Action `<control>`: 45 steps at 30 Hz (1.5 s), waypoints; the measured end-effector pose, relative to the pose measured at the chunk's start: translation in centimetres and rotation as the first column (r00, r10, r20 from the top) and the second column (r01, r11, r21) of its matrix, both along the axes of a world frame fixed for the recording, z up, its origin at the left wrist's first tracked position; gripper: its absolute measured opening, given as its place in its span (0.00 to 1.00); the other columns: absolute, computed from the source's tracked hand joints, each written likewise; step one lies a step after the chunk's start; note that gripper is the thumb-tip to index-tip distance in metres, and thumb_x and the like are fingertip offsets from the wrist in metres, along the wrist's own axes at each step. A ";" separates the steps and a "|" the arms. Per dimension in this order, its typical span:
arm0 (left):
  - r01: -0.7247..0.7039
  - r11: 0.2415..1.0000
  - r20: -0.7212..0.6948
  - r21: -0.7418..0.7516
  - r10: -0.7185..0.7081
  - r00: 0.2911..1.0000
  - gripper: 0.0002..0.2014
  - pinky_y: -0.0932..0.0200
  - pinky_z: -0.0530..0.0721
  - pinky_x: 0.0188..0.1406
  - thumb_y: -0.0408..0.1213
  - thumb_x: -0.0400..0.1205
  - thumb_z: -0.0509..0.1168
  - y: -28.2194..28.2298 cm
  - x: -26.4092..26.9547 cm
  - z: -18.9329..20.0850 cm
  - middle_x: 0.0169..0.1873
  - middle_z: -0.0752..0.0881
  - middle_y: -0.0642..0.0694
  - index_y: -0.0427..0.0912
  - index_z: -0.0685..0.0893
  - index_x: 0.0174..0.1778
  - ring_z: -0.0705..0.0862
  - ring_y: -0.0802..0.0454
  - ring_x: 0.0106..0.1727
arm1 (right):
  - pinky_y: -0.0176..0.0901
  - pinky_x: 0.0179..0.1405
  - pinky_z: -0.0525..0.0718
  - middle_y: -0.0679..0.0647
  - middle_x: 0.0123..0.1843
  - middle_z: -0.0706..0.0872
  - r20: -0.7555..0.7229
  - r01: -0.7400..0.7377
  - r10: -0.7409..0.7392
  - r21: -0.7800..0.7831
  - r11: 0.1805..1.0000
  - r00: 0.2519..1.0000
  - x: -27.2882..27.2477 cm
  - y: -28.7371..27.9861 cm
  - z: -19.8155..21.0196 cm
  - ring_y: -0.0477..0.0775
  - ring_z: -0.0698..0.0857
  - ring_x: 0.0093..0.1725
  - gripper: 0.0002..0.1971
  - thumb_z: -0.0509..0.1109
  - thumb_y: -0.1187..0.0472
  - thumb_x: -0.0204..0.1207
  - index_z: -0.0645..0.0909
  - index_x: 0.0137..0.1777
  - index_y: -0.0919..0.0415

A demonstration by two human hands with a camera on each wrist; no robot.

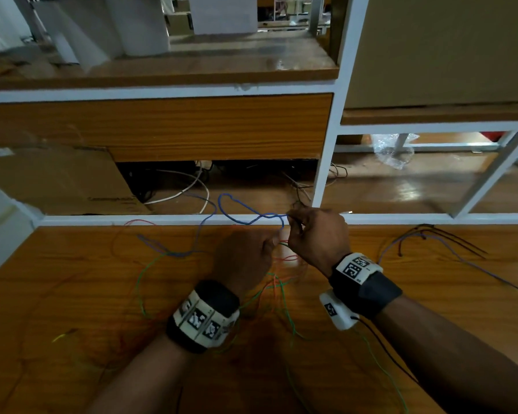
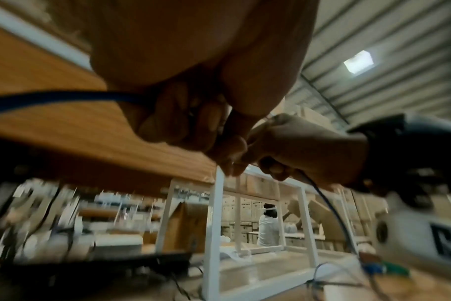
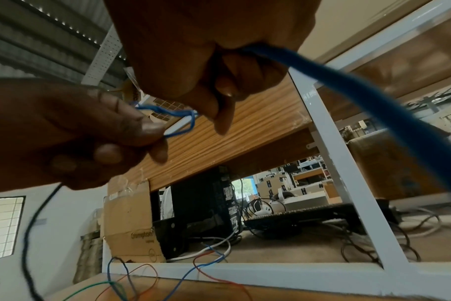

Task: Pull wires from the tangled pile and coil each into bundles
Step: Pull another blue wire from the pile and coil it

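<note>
Blue wire (image 1: 243, 213) held up over the far edge of the wooden table (image 1: 72, 294), pinched between both hands: left hand (image 1: 245, 261) curled with thumb and fingertips nipping one strand, right hand (image 1: 314, 234) likewise closed round the strand just beside it. Small loops visible between the two hands in the right wrist view, so coiling of this wire judged barely begun, with a long loose run trailing back left across the table. Nothing like a finished bundle seen anywhere. Still to do: green wires (image 1: 141, 282) and red wires (image 1: 287, 258) crossing in a loose tangle beneath and around the wrists, plus dark wires (image 1: 431, 237) lying well apart to the right. White frame rail (image 1: 401, 218) directly under the hands, upright post (image 1: 326, 162) close behind the right hand; likely snag points for a swinging loop. More open room toward the near side of the table.
</note>
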State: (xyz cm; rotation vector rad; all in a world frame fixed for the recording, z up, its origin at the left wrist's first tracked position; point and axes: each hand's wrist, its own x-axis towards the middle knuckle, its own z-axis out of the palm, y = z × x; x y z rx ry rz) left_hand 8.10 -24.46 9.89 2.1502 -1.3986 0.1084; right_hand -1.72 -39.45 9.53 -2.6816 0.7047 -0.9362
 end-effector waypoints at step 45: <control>0.022 0.989 -0.216 0.145 0.010 0.976 0.26 0.56 0.86 0.53 0.61 0.70 0.77 0.5 7.2 0.5 0.50 0.90 0.52 0.53 0.90 0.61 0.87 0.56 0.51 | 0.46 0.28 0.84 0.51 0.38 0.90 0.157 -0.331 0.380 -0.270 0.904 0.912 -3.7 -0.1 -2.0 0.55 0.88 0.34 0.09 0.75 0.61 0.81 0.92 0.59 0.60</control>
